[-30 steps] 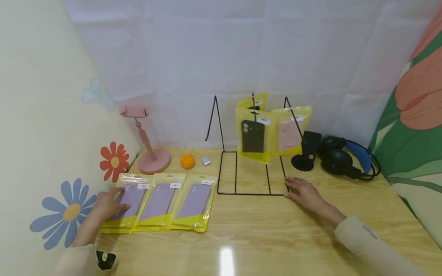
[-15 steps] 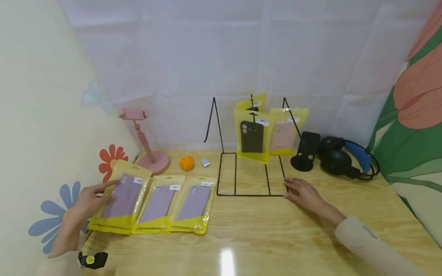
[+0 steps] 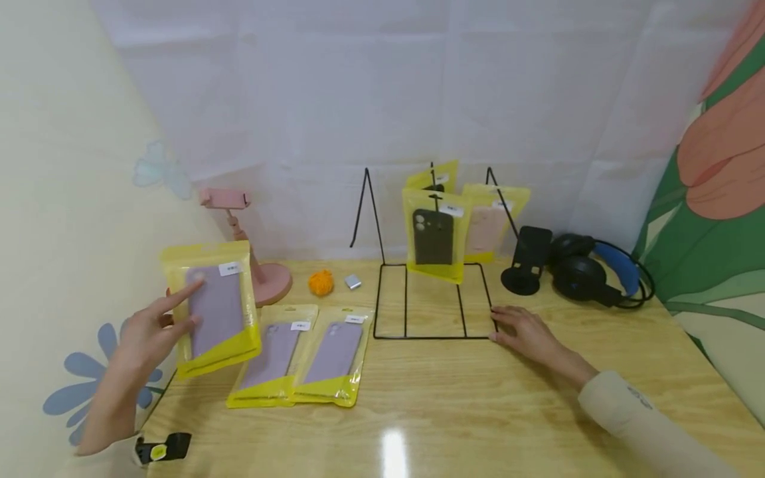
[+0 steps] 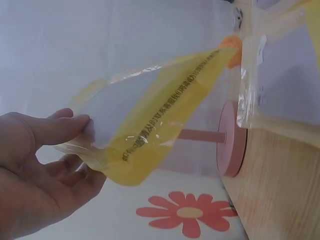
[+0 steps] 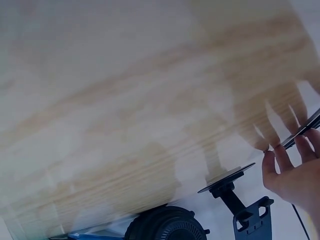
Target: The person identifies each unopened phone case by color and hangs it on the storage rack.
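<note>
My left hand holds up a yellow-edged clear bag with a lilac phone case, gripping its left side; in the left wrist view the thumb lies on one face of the bag and other fingers are behind it. Two similar bagged lilac phone cases lie side by side below it. My right hand rests with its fingertips at the right front corner of a black wire display rack. On the rack hang a bagged black phone case, a bagged pink one, and another bag behind.
A pink phone stand is at the back left, near an orange pom-pom and a small silver block. Right of the rack stand a black phone stand and headphones. A wall borders the table's left side.
My left hand has lifted the leftmost bagged lilac phone case off the table and turned it more upright. The right hand stays at the rack's corner.
</note>
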Demonstrator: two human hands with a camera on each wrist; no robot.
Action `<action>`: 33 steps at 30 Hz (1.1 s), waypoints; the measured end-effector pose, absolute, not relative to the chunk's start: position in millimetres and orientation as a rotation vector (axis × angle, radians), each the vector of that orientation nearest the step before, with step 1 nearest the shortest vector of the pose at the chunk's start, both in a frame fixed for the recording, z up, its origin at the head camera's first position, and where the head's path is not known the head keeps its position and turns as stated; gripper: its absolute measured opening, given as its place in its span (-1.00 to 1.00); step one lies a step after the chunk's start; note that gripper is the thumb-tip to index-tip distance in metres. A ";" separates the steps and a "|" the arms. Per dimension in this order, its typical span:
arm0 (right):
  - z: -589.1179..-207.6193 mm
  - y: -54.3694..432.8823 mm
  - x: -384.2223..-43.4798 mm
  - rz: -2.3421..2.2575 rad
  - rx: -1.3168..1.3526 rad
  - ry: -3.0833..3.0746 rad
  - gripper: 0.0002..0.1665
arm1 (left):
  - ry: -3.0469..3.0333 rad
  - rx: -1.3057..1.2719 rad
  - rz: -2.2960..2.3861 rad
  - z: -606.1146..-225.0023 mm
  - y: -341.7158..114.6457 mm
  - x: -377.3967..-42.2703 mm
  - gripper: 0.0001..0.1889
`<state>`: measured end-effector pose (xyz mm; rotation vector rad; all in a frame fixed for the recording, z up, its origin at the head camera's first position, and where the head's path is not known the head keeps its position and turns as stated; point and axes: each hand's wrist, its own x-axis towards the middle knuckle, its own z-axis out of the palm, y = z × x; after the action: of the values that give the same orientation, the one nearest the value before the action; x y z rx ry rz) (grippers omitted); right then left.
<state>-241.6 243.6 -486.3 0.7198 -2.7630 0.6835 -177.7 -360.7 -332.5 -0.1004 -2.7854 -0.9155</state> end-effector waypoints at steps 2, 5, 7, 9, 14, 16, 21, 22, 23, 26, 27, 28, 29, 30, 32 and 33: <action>-486.5 244.5 -243.1 0.698 0.723 -2.762 -0.39 | -2.737 -0.179 -0.932 -332.2 -349.1 -176.4 -0.37; -487.4 246.0 -245.1 0.697 0.733 -2.749 -0.40 | -2.654 -0.320 -1.004 -334.7 -330.7 -176.3 -0.35; -488.2 246.9 -246.1 0.697 0.738 -2.739 -0.40 | -2.604 -0.411 -1.048 -337.3 -318.6 -177.2 -0.33; -488.7 247.2 -246.5 0.696 0.747 -2.719 -0.40 | -2.572 -0.502 -1.101 -340.5 -308.0 -178.5 -0.32; -490.8 246.9 -246.2 0.696 0.792 -2.619 -0.41 | -2.535 -0.619 -1.200 -347.4 -287.2 -178.7 -0.33; -491.2 246.5 -246.0 0.705 0.804 -2.590 -0.42 | -2.492 -0.671 -1.237 -350.2 -280.4 -178.6 -0.33; -490.0 245.9 -245.6 0.737 0.786 -2.653 -0.42 | -2.380 -0.869 -1.284 -354.2 -260.6 -178.6 -0.34; -490.2 246.0 -245.9 0.731 0.776 -2.681 -0.41 | -2.369 -0.898 -1.288 -353.7 -255.7 -177.9 -0.34; -490.3 246.0 -246.1 0.728 0.767 -2.704 -0.40 | -2.357 -0.925 -1.287 -352.8 -250.6 -177.2 -0.35; -490.7 245.8 -246.8 0.715 0.743 -2.754 -0.39 | -2.304 -0.998 -1.338 -350.3 -235.4 -176.3 -0.35; -491.1 245.8 -247.0 0.715 0.738 -2.761 -0.39 | -2.290 -1.014 -1.351 -349.9 -231.2 -176.7 -0.34; -491.5 245.6 -247.3 0.717 0.735 -2.762 -0.39 | -2.283 -1.020 -1.362 -349.5 -227.3 -177.5 -0.34; -491.1 245.4 -247.0 0.722 0.735 -2.760 -0.39 | -2.275 -1.025 -1.371 -349.6 -223.6 -178.9 -0.33; -490.8 245.3 -246.9 0.722 0.731 -2.762 -0.39 | -2.270 -1.032 -1.382 -349.9 -220.5 -180.7 -0.33; -490.1 245.0 -246.3 0.726 0.724 -2.763 -0.39 | -2.284 -1.024 -1.391 -350.6 -215.3 -184.7 -0.33; -489.8 245.0 -246.1 0.733 0.721 -2.762 -0.39 | -2.296 -1.019 -1.397 -351.5 -213.2 -187.0 -0.34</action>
<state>-246.1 245.0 -489.8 0.7210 -2.7616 0.7330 -187.0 -213.2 -351.5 -1.0191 -2.2958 -1.3973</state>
